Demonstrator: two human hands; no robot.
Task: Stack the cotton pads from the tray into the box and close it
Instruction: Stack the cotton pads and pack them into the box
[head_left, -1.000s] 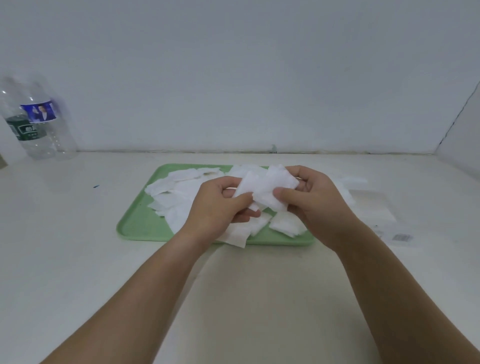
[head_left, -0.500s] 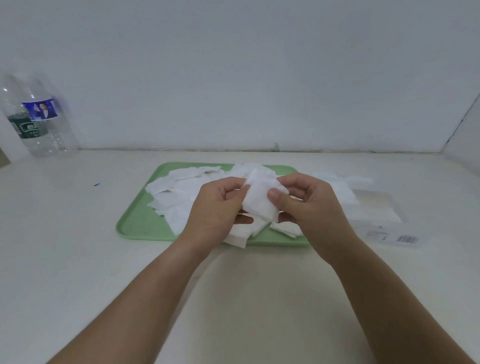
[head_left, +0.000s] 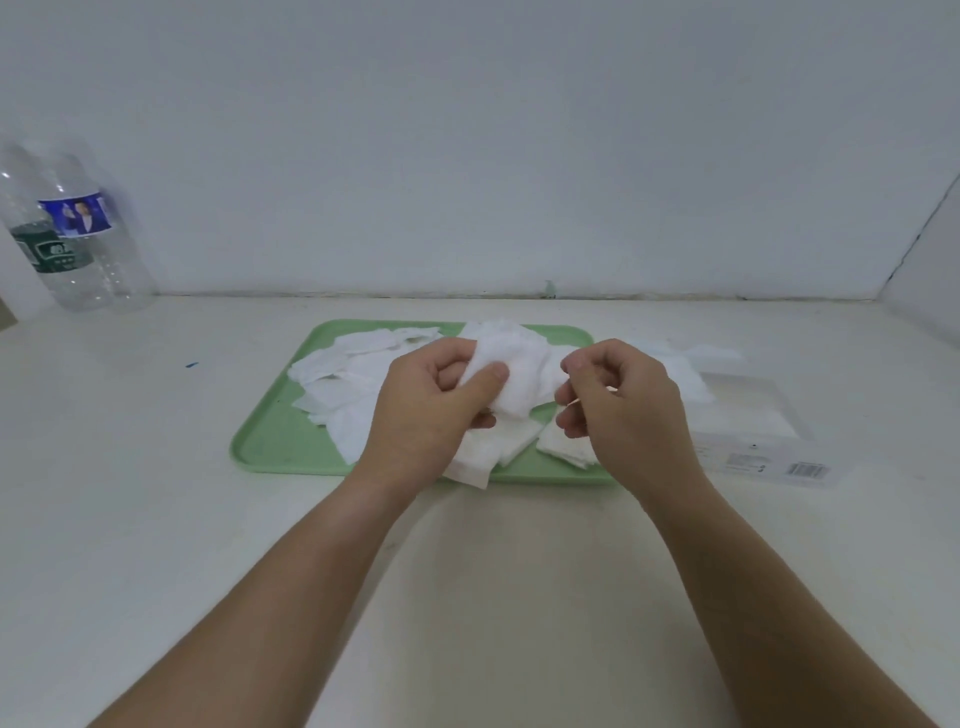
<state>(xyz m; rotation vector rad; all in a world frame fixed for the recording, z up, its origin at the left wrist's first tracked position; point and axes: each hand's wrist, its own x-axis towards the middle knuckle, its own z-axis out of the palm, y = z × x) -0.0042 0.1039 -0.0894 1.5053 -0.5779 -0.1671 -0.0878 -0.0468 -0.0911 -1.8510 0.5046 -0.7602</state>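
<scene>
Pale grey-blue wall runs behind a white counter (head_left: 156, 519), meeting a second wall at the far right corner. On the counter, near the middle, sits a green tray (head_left: 270, 441) with a loose, untidy pile of white cotton pads (head_left: 358, 364) spread over it; one pad (head_left: 470, 467) hangs over the tray's near rim. Both bare forearms reach in from the bottom edge, and both hands are raised over the near part of the tray. The left hand (head_left: 431, 410) holds a small stack of pads (head_left: 511, 374), its grip clamped on them with the thumb pressed flat on the front face and the fingers curled behind. The right hand (head_left: 623, 410) hangs just beside that stack, apart from it; its grip is drawn together, fingers curled in toward the palm and thumb on top, with nothing visibly held. Right of the tray and just beside it lies a clear plastic box (head_left: 753, 415), with a barcode label (head_left: 805, 470) on its near side. A few more pads (head_left: 691, 364) lie past the tray's right edge against the box's far left corner. Whether the box is open cannot be told, since the clear plastic blends into the counter. Two clear plastic bottles (head_left: 78, 234) stand at the far left by the wall, one with a blue label, one with a green one. A small blue speck (head_left: 192, 365) marks the counter left of the tray.
</scene>
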